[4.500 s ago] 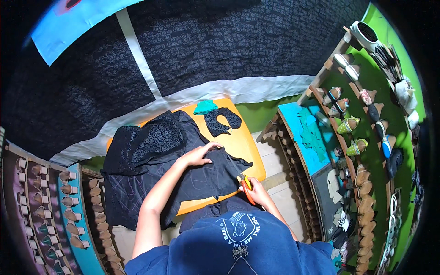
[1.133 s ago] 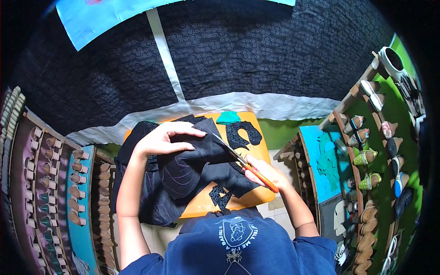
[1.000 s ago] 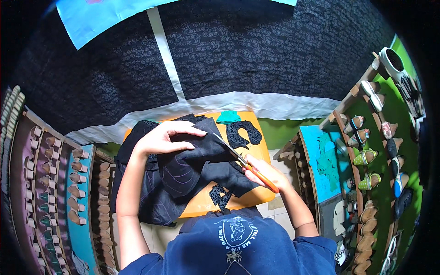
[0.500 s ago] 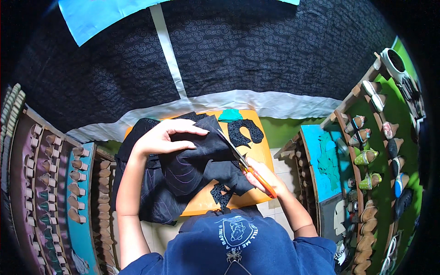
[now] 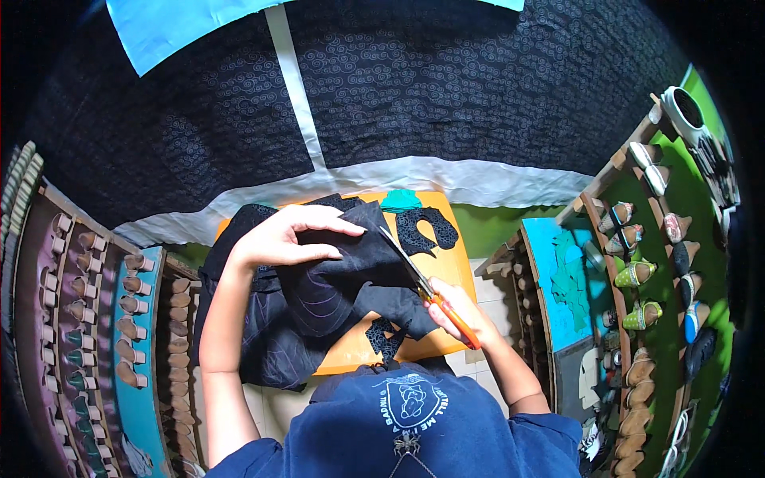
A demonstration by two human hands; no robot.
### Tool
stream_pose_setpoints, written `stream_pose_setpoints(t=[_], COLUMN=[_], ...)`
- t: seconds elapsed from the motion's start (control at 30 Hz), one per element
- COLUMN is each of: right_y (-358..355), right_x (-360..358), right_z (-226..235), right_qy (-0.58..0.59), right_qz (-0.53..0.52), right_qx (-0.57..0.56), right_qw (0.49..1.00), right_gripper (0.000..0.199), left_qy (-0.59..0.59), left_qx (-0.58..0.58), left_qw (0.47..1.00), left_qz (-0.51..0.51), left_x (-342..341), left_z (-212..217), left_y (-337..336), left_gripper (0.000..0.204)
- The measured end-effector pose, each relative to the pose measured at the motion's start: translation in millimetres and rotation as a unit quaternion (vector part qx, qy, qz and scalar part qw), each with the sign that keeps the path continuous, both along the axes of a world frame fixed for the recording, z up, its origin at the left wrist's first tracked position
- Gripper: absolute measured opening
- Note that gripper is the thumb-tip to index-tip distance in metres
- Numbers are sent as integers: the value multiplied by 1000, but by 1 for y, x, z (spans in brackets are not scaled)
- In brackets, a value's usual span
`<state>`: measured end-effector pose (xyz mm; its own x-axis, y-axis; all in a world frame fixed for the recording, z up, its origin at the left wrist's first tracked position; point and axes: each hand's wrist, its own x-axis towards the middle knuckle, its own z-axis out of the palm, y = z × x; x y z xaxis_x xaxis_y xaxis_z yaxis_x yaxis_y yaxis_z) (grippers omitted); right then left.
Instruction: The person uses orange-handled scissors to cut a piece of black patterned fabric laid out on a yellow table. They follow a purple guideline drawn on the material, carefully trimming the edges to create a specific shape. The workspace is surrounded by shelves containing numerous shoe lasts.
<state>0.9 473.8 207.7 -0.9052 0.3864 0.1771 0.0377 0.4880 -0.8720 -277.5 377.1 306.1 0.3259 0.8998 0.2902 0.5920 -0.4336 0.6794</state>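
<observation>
Overhead, a wide span of dark patterned fabric (image 5: 478,88) was recorded across the far side, crossed by pale strips. Below it an orange work board (image 5: 446,263) was noted, largely covered by a heap of black cloth (image 5: 319,303) with chalked outlines. The racks were listed next: a wooden rack (image 5: 661,263) at the right, its compartments filled with upright shoe forms in green, brown and black, and slanted shelves (image 5: 96,319) at the left, where rows of wooden forms were held.

The left hand (image 5: 279,235) was found spread flat, fingers splayed, pressed on the cloth's upper fold. The right hand (image 5: 462,307) was found closed round the orange handles of a pair of scissors (image 5: 418,283), whose blades were parted and laid into the cloth's edge, just beside the left fingertips. A cut-out lace piece (image 5: 426,231) was logged on the board's far corner, and a smaller scrap (image 5: 386,338) at the near edge.

Risk, as judged: the blades might be run off the chalk line if the slack cloth were to shift, and the nearby fingertips might be nicked.
</observation>
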Motion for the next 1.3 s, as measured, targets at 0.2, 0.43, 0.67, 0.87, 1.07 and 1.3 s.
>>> stream_pose_setpoints(t=[0.2, 0.43, 0.67, 0.87, 1.07, 1.3], right_y=[-5, -6, -7, -7, -7, -10], right_x=[3, 3, 1, 2, 3, 3], right_z=[0, 4, 13, 7, 6, 2], right_qy=[-13, -8, -35, -35, -47, -23], right_qz=[-12, 7, 18, 16, 8, 10], right_qx=[-18, -29, -42, -39, -48, -47], right_qw=[1000, 1000, 998, 999, 998, 999], right_gripper=[33, 30, 27, 28, 33, 38], left_qy=[-9, -12, -16, -17, -25, -2], left_qx=[-16, -2, -12, -22, -31, -81], left_qw=[1000, 1000, 999, 999, 998, 994], left_qz=[-3, -14, -34, -36, -51, -68], left_x=[2, 2, 8, 8, 6, 6], left_z=[1, -2, -2, -3, -2, 7], left_y=[1, 0, 2, 3, 4, 4], left_gripper=[30, 31, 31, 32, 33, 33])
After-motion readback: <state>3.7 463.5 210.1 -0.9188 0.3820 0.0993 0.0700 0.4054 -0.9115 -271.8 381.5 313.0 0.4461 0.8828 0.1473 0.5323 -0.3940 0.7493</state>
